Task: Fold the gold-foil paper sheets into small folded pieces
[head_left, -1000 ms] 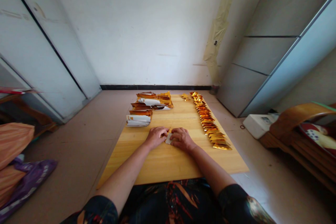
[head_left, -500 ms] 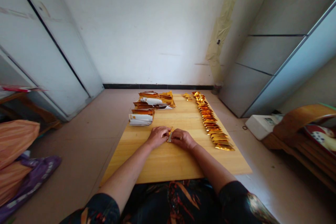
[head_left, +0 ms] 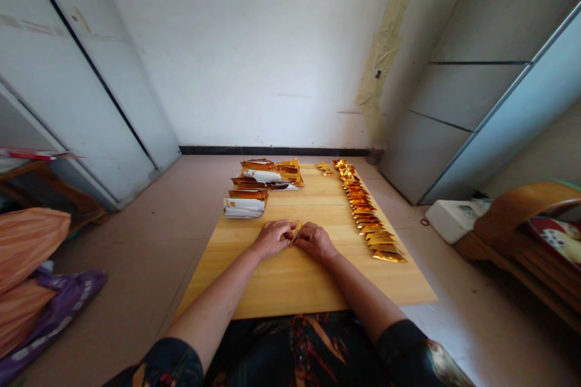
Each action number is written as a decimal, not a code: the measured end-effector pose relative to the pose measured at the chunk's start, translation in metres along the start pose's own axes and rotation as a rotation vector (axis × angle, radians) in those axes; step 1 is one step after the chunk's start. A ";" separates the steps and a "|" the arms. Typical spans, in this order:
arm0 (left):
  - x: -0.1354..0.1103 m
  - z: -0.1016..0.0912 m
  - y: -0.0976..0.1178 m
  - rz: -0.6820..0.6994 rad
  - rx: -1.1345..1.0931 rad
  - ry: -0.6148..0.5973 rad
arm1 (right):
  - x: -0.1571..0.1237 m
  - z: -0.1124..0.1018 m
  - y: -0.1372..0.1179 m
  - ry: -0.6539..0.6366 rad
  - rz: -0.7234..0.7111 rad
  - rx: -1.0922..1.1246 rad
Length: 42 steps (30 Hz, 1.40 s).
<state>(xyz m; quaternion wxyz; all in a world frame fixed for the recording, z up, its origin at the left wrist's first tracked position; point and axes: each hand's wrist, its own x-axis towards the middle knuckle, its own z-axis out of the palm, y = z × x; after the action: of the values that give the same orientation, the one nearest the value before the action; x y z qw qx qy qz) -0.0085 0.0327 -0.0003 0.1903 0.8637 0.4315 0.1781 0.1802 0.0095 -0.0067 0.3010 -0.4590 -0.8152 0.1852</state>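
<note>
My left hand [head_left: 272, 239] and my right hand [head_left: 315, 242] meet at the middle of a pale wooden board [head_left: 299, 287]. Between their fingers they pinch a small folded piece of gold foil paper [head_left: 296, 233], partly hidden by the fingertips. To the right, a long row of folded gold foil triangles [head_left: 363, 211] runs up the board. Stacks of gold-and-white paper strips [head_left: 246, 203] lie at the far left of the board, with more [head_left: 270, 174] behind them. Two loose gold triangles [head_left: 324, 167] sit at the far edge.
Tiled floor surrounds the board, and a white wall with a black skirting strip stands behind it. Pale cabinet doors flank both sides. A white box [head_left: 451, 221] and a wooden chair [head_left: 521, 217] stand at right; orange and purple bags [head_left: 59, 302] lie at left.
The paper between my hands now shows gold and looks more tightly folded, with less white visible. My hands have come closer together. The view has shifted slightly.
</note>
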 end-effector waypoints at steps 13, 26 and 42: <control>0.001 0.004 -0.007 0.005 -0.009 -0.005 | 0.014 0.001 -0.017 -0.110 0.358 -0.252; -0.002 0.007 -0.006 0.023 0.001 0.023 | 0.020 -0.004 -0.017 -0.175 0.410 -0.253; -0.007 0.014 -0.012 0.088 0.032 0.049 | 0.028 -0.019 -0.020 -0.266 0.420 -0.325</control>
<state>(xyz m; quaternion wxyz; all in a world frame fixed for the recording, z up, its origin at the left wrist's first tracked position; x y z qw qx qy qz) -0.0141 0.0311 -0.0195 0.1577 0.8802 0.4003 0.2005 0.1689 0.0239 0.0281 0.0694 -0.6315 -0.7536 0.1689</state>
